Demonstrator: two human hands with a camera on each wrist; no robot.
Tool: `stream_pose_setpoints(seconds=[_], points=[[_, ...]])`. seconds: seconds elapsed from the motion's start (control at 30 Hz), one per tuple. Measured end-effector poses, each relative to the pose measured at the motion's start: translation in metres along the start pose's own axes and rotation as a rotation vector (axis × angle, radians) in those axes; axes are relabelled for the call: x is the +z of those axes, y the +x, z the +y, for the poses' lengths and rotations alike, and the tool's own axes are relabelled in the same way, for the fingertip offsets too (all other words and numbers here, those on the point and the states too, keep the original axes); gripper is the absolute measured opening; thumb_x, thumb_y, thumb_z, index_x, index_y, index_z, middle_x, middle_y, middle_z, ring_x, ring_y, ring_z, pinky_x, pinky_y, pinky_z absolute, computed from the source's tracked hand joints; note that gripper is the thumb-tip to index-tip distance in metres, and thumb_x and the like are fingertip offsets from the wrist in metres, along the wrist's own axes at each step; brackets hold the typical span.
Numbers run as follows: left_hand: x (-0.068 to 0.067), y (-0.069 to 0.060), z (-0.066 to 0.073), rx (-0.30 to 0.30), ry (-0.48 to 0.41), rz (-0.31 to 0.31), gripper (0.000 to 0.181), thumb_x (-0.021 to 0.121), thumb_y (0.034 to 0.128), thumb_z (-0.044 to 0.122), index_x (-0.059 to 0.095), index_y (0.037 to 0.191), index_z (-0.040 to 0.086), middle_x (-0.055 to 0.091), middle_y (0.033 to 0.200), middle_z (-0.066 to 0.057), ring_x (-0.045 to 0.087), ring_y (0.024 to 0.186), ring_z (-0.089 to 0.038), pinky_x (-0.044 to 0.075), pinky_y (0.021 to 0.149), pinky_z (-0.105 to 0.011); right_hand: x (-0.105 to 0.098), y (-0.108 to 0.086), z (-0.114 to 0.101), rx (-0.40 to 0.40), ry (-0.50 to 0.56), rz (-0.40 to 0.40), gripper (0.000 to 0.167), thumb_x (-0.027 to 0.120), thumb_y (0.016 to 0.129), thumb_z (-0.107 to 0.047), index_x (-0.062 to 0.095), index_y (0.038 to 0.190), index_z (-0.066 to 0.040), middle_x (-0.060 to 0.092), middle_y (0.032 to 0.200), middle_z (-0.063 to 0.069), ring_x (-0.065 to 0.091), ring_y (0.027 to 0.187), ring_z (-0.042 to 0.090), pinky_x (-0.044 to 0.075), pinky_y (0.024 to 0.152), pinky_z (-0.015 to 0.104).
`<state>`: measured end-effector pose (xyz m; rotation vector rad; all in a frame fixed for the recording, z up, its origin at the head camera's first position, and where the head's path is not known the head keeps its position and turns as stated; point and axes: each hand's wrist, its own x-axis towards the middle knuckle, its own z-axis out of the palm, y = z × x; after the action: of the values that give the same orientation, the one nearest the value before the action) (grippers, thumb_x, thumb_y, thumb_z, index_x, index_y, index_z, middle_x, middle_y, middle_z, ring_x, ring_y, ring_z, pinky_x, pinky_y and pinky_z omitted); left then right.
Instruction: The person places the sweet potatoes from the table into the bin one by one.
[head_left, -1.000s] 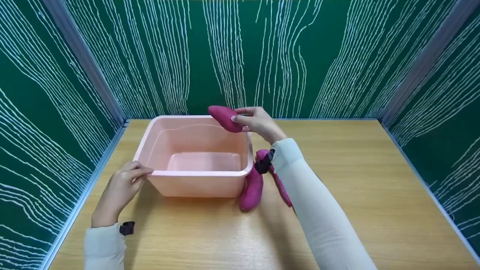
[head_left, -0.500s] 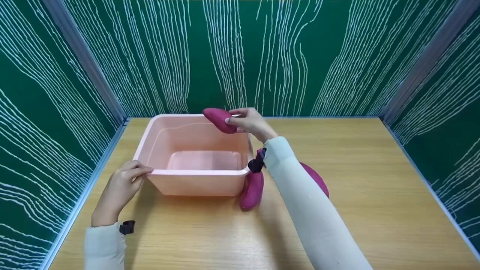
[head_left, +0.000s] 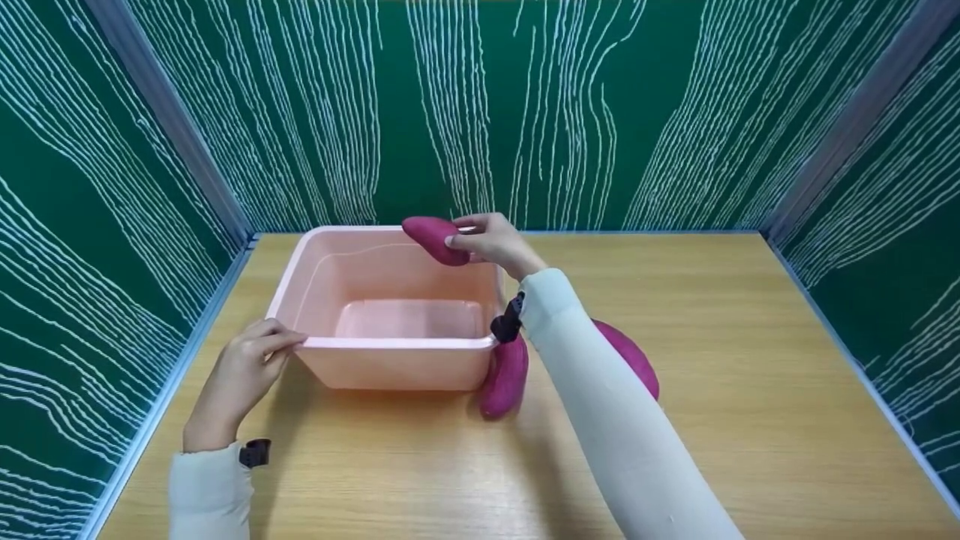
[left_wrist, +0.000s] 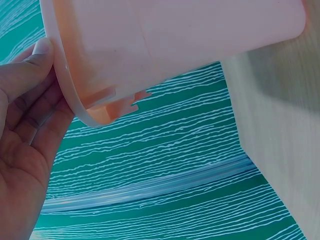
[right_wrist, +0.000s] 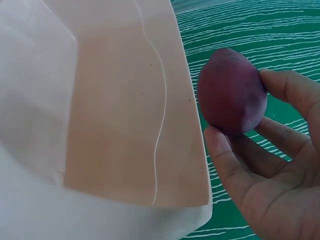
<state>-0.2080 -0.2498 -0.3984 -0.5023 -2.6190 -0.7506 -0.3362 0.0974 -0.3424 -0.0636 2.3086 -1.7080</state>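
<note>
Pinches a purple-red, tapered sweet potato (head_left: 433,241) in the right hand (head_left: 499,244), raised near the far rim of a pale pink, rectangular plastic tub (head_left: 405,369), and grips the tub's near left corner with the left hand (head_left: 240,371). Has a long magenta sweet potato (head_left: 505,382) just beside the tub on a wood-grain table (head_left: 750,337), and a rounded magenta sweet potato (head_left: 636,360) partly behind the pale sleeve (head_left: 622,427).

White-streaked green walls (head_left: 495,120) and grey corner posts (head_left: 175,116) stand around a wood-grain tabletop (head_left: 750,337)
</note>
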Motion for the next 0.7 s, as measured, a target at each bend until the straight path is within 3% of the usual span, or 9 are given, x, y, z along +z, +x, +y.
stream_pose_setpoints(seconds=[0.27, 0.7], points=[[0.0018, 0.0004, -0.0014, 0.037, 0.019, 0.028, 0.023, 0.074, 0.0777, -0.007, 0.076, 0.098, 0.003, 0.068, 0.093, -0.010, 0.064, 0.093, -0.030, 0.056, 0.084, -0.048, 0.0033, 0.0033, 0.0000, 0.004, -0.017, -0.017, 0.052, 0.070, 0.088, -0.017, 0.053, 0.135, -0.007, 0.057, 0.132, 0.012, 0.061, 0.113, 0.026, 0.055, 0.096, 0.034], [0.0005, -0.0001, 0.0000, 0.019, 0.000, 0.016, 0.023, 0.072, 0.0791, -0.007, 0.075, 0.100, 0.002, 0.068, 0.097, -0.013, 0.064, 0.100, -0.035, 0.054, 0.085, -0.050, 0.0071, 0.0061, 0.0019, -0.001, -0.079, -0.020, 0.054, 0.069, 0.089, -0.016, 0.050, 0.138, -0.005, 0.057, 0.133, 0.014, 0.061, 0.113, 0.027, 0.054, 0.097, 0.033]])
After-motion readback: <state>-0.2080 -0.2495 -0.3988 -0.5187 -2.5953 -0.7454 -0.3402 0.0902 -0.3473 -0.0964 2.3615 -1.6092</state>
